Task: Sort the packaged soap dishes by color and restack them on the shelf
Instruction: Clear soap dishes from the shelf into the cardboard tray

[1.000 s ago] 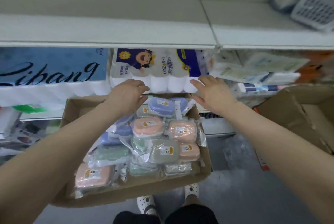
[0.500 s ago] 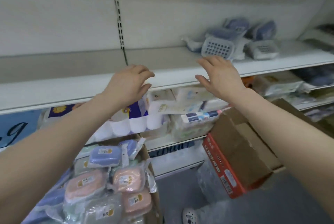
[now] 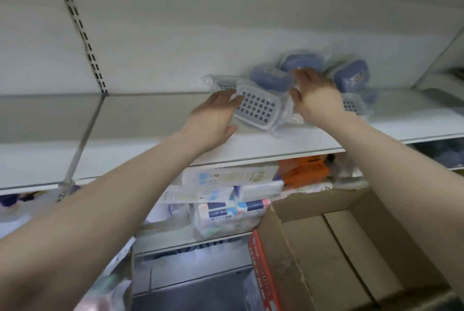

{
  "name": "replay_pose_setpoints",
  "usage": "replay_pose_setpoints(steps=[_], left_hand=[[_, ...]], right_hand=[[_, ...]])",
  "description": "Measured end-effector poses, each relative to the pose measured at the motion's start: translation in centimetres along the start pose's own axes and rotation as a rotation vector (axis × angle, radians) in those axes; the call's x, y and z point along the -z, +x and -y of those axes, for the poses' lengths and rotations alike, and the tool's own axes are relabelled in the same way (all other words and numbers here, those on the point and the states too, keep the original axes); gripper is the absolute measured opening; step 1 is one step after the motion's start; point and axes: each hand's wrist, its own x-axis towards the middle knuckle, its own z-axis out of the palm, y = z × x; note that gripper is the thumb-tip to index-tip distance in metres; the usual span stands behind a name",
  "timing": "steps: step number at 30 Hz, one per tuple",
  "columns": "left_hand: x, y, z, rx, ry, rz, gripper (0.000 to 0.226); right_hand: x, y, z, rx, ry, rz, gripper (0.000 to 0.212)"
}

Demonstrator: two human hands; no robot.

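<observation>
Head view: both hands are up at the white shelf [image 3: 155, 119], on a loose pile of blue packaged soap dishes. The nearest dish [image 3: 256, 109] lies grid-side up at the front of the pile, tilted, its long axis running from far left to near right. The left hand [image 3: 213, 119] rests against its left end with fingers fairly straight and spread, touching the wrapper rather than curling round it. The right hand [image 3: 315, 95] reaches over the right side of the pile, fingers extended onto the wrapped dishes behind; whether the thumb pinches any plastic cannot be told from here.

More blue dishes [image 3: 351, 77] lie farther back and to the right, jumbled at different angles, one with a label showing. Another gridded one [image 3: 350, 106] sits just right of the right wrist.

The grid-up dish lies between the two hands, slightly nearer the left one, so squaring it up likely falls to a squeeze from both ends along its long axis. The slippery wrapping may let it skid.

Below, a lower shelf holds tissue packs [image 3: 226, 210], and an open cardboard box [image 3: 339, 248] stands at near right.
</observation>
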Motion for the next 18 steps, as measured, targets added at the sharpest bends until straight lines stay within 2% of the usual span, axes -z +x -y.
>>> replay_pose_setpoints(steps=[3,7,10,14,18], left_hand=[[-1.4,3.8,-1.9,-0.051,-0.002,0.000,0.076],[-2.3,7.7,-2.2,-0.037,0.025,0.145,0.086],[-2.2,8.2,-1.4,-0.045,0.063,0.129,0.088],[-0.8,6.1,0.5,-0.080,0.108,0.053,0.074],[0.9,2.7,2.3,-0.173,0.039,0.034,0.061]], right_hand=[[-1.0,2.8,-2.0,-0.110,0.039,0.159,0.048],[-2.3,5.2,-3.0,-0.173,0.124,0.342,0.050],[-3.0,5.9,-2.9,-0.203,0.217,0.392,0.055],[-3.0,5.9,-2.0,-0.201,0.267,0.415,0.047],[-3.1,6.4,-1.2,-0.271,0.326,0.377,0.062]])
